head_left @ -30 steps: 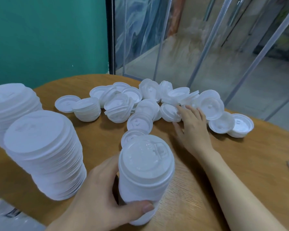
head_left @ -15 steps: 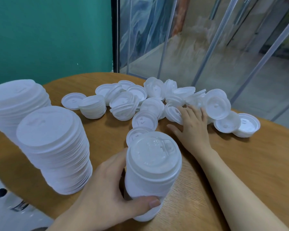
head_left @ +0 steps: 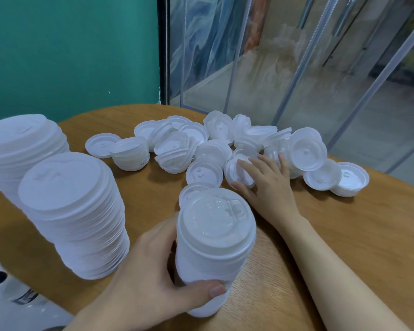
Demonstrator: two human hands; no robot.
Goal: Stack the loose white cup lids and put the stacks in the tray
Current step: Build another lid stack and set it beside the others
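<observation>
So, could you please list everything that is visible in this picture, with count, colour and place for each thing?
tall lid stacks: two, white, left side of the table
held lid stack: one, white, near edge of the table, centre
short lid stack: one, white, beyond the tall stacks
loose lids: many, count unclear, white, piled across the far middle and right
table: one, round, light brown wood
wall: one, teal, behind on the left
glass panels: several, clear with metal frames, behind on the right
left hand: one, grips the held lid stack
right hand: one, reaches into the pile, fingers around a loose lid
</observation>
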